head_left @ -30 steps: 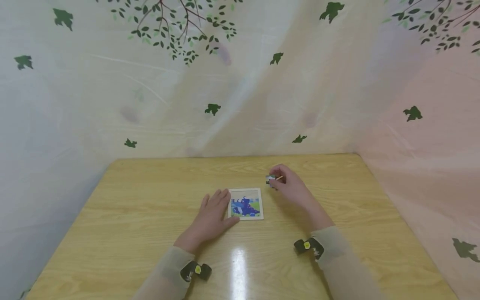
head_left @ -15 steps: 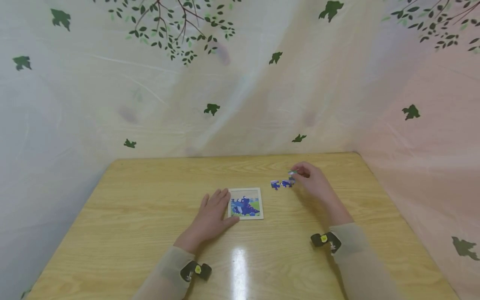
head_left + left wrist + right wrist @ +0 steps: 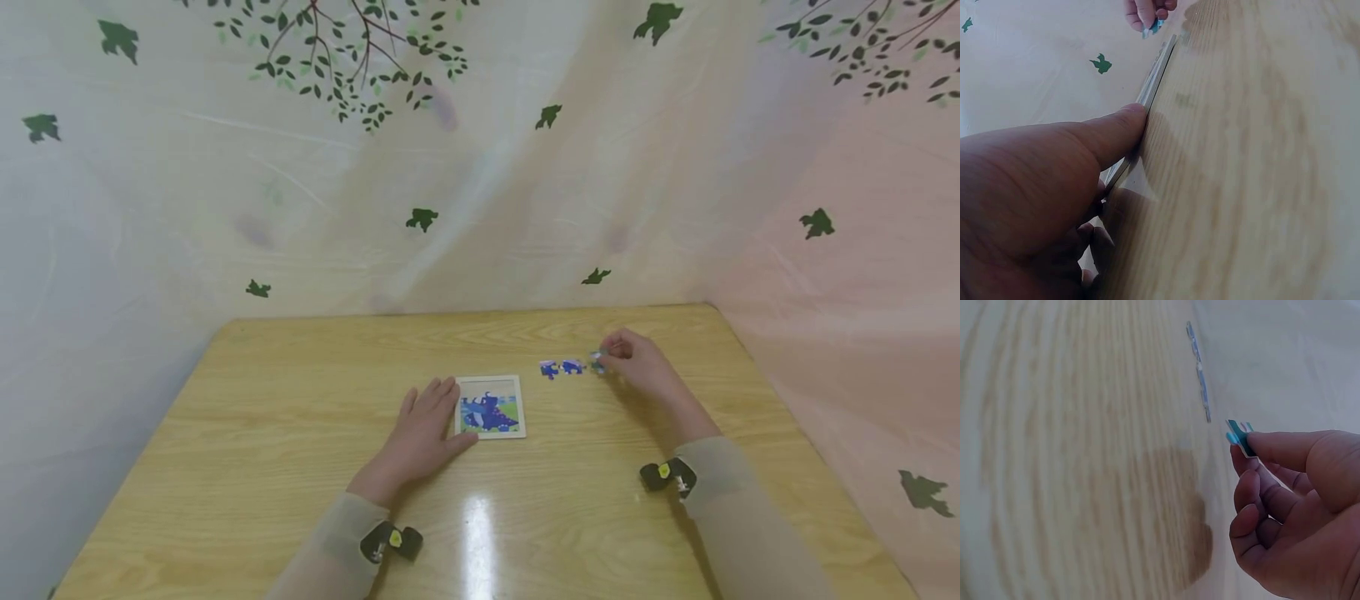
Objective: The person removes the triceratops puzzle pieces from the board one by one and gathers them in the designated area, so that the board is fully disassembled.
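Observation:
A jigsaw puzzle tray [image 3: 491,436] with a white border lies mid-table, its lower part filled with a blue dinosaur picture and a bare strip along its top. My left hand [image 3: 420,437] rests along its left side, fingers extended and thumb at the near corner; the left wrist view has the thumb [image 3: 1119,128] against the tray's edge. Between thumb and fingertips, my right hand [image 3: 637,362] pinches a teal-and-white puzzle piece [image 3: 1242,439] close over the table. Just left of it, two blue-and-white puzzle pieces, one [image 3: 550,369] and another [image 3: 573,367], lie side by side.
The wooden table [image 3: 300,417] ends at a hanging cloth [image 3: 337,250] printed with leaves, which also runs along both sides. Each wrist carries a small black camera, the left one [image 3: 392,542] and the right one [image 3: 667,477].
My right hand has moved right from beside the tray's upper corner. Two puzzle pieces now lie on the table where it was, and it still pinches one. My left hand stays put.

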`<move>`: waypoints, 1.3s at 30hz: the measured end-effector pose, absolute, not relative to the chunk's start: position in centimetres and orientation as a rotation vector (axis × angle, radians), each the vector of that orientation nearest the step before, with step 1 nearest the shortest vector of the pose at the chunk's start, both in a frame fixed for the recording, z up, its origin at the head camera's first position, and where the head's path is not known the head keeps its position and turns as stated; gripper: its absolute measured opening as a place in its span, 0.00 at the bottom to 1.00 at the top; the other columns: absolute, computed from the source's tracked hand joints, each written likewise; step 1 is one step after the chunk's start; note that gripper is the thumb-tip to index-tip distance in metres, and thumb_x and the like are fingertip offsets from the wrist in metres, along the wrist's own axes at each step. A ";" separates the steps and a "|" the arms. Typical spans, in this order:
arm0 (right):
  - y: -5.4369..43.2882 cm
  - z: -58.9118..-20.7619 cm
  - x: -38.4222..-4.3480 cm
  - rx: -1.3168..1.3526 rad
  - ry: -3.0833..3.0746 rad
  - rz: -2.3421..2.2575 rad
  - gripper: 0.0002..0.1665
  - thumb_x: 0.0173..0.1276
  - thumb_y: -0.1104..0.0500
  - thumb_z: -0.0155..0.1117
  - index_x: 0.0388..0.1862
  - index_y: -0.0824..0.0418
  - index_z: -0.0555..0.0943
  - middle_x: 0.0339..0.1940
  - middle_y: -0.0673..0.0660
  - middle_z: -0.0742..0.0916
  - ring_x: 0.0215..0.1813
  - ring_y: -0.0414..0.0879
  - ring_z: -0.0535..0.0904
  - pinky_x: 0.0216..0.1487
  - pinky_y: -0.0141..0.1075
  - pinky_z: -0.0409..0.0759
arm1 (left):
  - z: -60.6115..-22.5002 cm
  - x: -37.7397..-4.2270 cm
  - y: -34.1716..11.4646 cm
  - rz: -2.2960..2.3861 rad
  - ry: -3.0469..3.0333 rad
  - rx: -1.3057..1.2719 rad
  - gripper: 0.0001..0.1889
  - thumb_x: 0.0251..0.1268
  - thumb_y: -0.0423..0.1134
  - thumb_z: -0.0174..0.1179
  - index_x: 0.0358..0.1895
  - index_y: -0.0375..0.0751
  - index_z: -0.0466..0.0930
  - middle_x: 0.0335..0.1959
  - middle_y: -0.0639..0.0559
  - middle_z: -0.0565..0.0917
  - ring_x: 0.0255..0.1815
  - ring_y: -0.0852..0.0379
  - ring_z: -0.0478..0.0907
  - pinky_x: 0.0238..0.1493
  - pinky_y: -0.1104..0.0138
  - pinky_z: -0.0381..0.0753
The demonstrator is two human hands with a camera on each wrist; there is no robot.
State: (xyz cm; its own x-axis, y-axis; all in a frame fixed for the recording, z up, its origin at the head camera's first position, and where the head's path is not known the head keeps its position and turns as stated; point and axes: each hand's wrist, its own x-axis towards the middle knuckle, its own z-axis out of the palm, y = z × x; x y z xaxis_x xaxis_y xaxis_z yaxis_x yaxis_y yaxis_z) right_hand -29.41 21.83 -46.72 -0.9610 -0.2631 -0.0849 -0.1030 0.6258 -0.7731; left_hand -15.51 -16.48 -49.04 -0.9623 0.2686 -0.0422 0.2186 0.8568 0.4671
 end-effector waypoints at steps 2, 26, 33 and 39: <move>21.9 -46.9 -29.5 -0.294 2.644 -1.224 0.16 0.84 0.56 0.67 0.60 0.65 0.80 0.57 0.67 0.88 0.57 0.59 0.84 0.52 0.42 0.82 | -49.1 -15.5 -16.5 0.715 2.923 0.383 0.48 0.80 0.61 0.63 0.88 0.33 0.58 0.91 0.41 0.55 0.92 0.40 0.45 0.89 0.41 0.31; 21.8 -47.8 -30.3 -0.370 2.715 -1.071 0.15 0.84 0.57 0.67 0.58 0.68 0.83 0.49 0.64 0.84 0.52 0.59 0.79 0.54 0.51 0.78 | -49.5 -15.6 -16.7 0.776 2.929 0.432 0.48 0.79 0.59 0.65 0.86 0.29 0.59 0.90 0.36 0.56 0.91 0.35 0.47 0.88 0.38 0.33; 21.7 -47.7 -30.6 -0.404 2.711 -1.030 0.14 0.84 0.55 0.67 0.56 0.66 0.82 0.48 0.65 0.85 0.50 0.60 0.80 0.52 0.53 0.80 | -49.2 -15.6 -16.6 0.742 2.925 0.424 0.48 0.80 0.61 0.64 0.87 0.31 0.57 0.90 0.37 0.55 0.91 0.37 0.46 0.88 0.39 0.32; 21.7 -47.8 -30.8 -0.418 2.713 -1.009 0.13 0.85 0.56 0.66 0.56 0.64 0.82 0.47 0.64 0.85 0.49 0.59 0.80 0.51 0.53 0.80 | -50.3 -15.9 -16.8 0.791 2.933 0.431 0.50 0.79 0.63 0.63 0.88 0.32 0.57 0.90 0.38 0.54 0.92 0.38 0.44 0.88 0.41 0.30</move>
State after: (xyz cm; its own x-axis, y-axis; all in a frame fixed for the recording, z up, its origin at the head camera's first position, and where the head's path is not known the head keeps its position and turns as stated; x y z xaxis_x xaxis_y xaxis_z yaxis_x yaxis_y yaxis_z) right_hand -30.80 21.69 -47.76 -0.9364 -0.3359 -0.1019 -0.1877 0.7243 -0.6635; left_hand -15.88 -16.80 -50.33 -0.9578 0.2873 0.0024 0.2496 0.8279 0.5024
